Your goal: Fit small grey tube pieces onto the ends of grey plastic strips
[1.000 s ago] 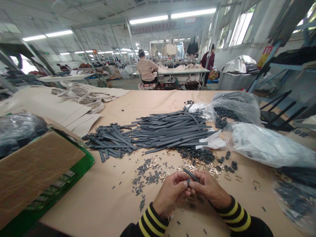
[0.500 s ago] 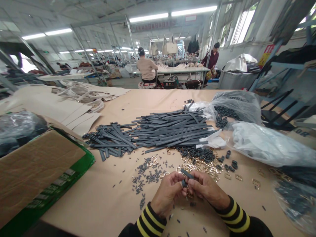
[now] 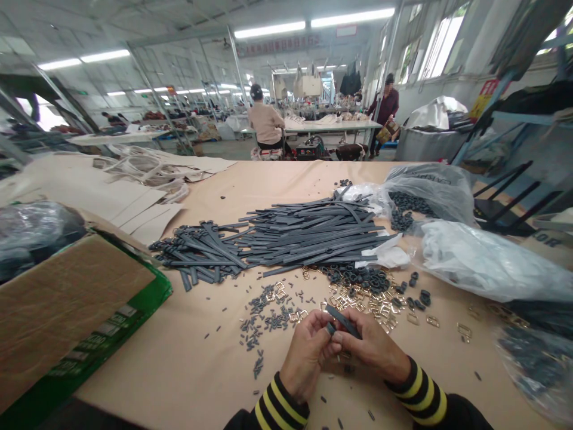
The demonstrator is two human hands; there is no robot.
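Both hands meet over the near part of the table. My left hand [image 3: 308, 347] pinches the looped end of a dark grey strap [image 3: 344, 322]. My right hand [image 3: 370, 341] grips the same strap, which slants down from upper left into its fingers. Any buckle between the fingertips is hidden. Just beyond the hands lie gold buckles [image 3: 380, 306] and a heap of black keeper loops [image 3: 362, 279]. Small dark cut pieces [image 3: 275, 319] are scattered to the left of my left hand.
A pile of dark straps [image 3: 313, 233] and a bundle of buckled straps [image 3: 201, 251] lie across the middle. A cardboard box [image 3: 76, 298] stands left, plastic bags [image 3: 487, 260] right. Beige panels [image 3: 102, 191] cover the back left. Two people are beyond the table.
My hands have shifted slightly, and more of the strap shows along my right fingers. The standing person in the background has moved a little with a box-like item.
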